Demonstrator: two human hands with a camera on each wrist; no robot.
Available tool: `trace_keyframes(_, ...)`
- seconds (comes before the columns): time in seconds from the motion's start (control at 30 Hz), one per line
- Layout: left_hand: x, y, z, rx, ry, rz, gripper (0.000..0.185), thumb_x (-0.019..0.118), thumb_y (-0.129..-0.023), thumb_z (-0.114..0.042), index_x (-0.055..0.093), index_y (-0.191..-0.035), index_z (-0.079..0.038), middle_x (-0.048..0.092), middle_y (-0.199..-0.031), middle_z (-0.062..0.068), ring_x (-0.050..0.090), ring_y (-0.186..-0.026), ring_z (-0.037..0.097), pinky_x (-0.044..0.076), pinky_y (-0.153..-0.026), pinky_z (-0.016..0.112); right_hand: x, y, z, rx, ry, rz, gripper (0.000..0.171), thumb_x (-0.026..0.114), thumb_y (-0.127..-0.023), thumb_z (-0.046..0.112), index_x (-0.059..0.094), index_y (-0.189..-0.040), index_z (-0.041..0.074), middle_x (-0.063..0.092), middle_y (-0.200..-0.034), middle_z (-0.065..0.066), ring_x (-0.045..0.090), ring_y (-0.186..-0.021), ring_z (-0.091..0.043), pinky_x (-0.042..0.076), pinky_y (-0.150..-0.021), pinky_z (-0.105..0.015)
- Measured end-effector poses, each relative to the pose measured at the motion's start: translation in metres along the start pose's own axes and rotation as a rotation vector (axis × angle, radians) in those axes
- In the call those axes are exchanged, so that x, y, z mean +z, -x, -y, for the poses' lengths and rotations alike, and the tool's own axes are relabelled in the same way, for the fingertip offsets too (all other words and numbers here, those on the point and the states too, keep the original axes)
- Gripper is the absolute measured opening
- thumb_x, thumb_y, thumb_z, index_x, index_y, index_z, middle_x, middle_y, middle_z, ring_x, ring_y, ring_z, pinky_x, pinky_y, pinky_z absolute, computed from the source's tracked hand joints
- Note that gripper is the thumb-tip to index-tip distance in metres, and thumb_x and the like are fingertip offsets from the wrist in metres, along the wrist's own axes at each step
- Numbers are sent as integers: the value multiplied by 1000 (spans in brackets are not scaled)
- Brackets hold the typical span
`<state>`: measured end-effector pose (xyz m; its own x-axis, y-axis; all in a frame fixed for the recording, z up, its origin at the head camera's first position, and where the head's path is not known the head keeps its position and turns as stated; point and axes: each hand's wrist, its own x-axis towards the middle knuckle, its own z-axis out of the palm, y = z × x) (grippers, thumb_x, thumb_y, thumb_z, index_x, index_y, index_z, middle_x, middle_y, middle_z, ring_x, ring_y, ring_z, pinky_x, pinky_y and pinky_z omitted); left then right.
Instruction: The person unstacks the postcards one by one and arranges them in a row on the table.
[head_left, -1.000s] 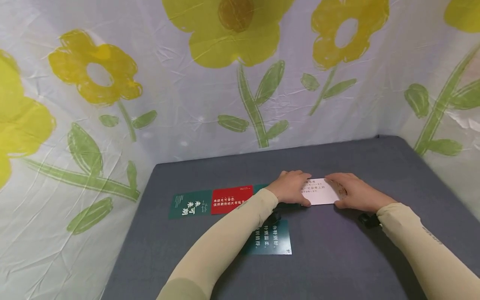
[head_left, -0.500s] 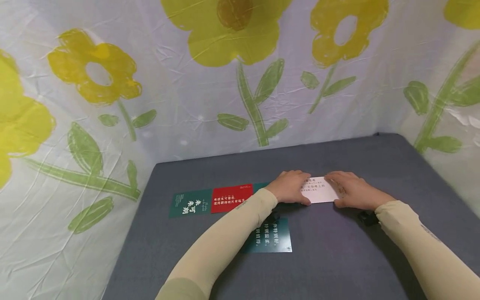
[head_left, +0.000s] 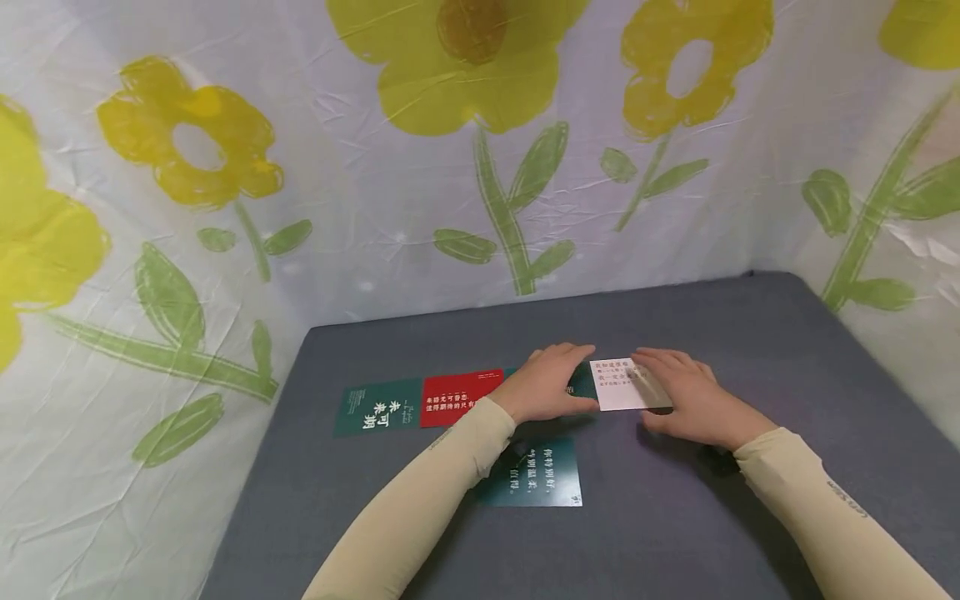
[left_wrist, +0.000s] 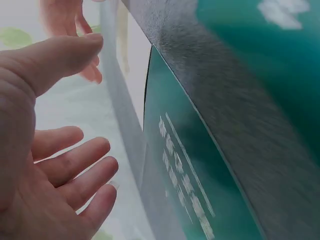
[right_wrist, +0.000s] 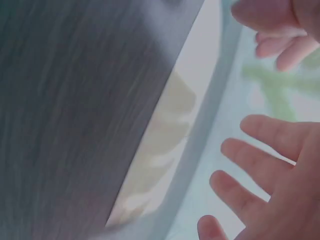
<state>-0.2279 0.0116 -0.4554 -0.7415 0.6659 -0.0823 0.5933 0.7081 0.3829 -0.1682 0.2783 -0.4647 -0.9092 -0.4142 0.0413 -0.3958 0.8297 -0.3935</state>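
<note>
A white card [head_left: 621, 395] with printed lines of text lies on the dark grey table, at the right end of a row of cards. My left hand [head_left: 546, 385] hovers just left of it, over the green card [head_left: 581, 385] that meets its left edge. In the left wrist view those fingers are spread apart and hold nothing. On the other side, my right hand [head_left: 690, 396] overlaps the white card's right part in the head view. Its fingers [right_wrist: 250, 195] are extended and apart in the right wrist view, and their shadow falls across the card [right_wrist: 165, 135].
Further left in the row lie a red card [head_left: 459, 398] and a green card [head_left: 378, 407] with white characters. Below the row, another green card [head_left: 551, 479] lies partly behind my left forearm. A flower-print curtain [head_left: 360, 167] hangs behind the grey table [head_left: 675, 517].
My left hand has drawn back leftward from the white card, uncovering its left end and part of the green card. My right hand has shifted slightly left, its fingers opening.
</note>
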Motion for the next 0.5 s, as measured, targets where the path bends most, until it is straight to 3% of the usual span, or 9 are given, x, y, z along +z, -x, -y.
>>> trace_keyframes(0.13, -2, 47, 12, -12, 90, -17, 88, 80, -92, -51, 44, -166, -21, 54, -164, 1, 52, -150, 22, 43, -126, 49, 18, 2, 42, -122, 17, -51, 83, 84, -89, 34, 50, -159, 4, 53, -161, -18, 48, -149, -43, 36, -113, -74)
trace_keyframes(0.23, -2, 83, 21, -29, 129, -21, 86, 82, -91, -51, 47, -165, -24, 56, -161, 0, 55, -147, 22, 49, -121, 48, 33, 2, 73, -203, 6, -40, 84, 84, -90, 45, 52, -158, 8, 56, -159, -12, 52, -148, -37, 37, -117, -70)
trace_keyframes(0.37, -1, 120, 31, -51, 79, -49, 82, 82, -90, -51, 52, -162, -25, 60, -158, -2, 58, -144, 21, 49, -121, 49, 47, 3, 102, -251, 4, 1, 88, 82, -90, 59, 53, -158, 12, 56, -160, -8, 52, -146, -33, 37, -119, -68)
trace_keyframes(0.5, 3, 147, 41, -91, 26, -73, 81, 83, -89, -52, 55, -160, -26, 62, -155, -2, 58, -143, 21, 46, -124, 50, 56, 2, 118, -259, 2, 26, 91, 84, -87, 61, 54, -158, 13, 55, -161, -7, 51, -147, -31, 35, -121, -66)
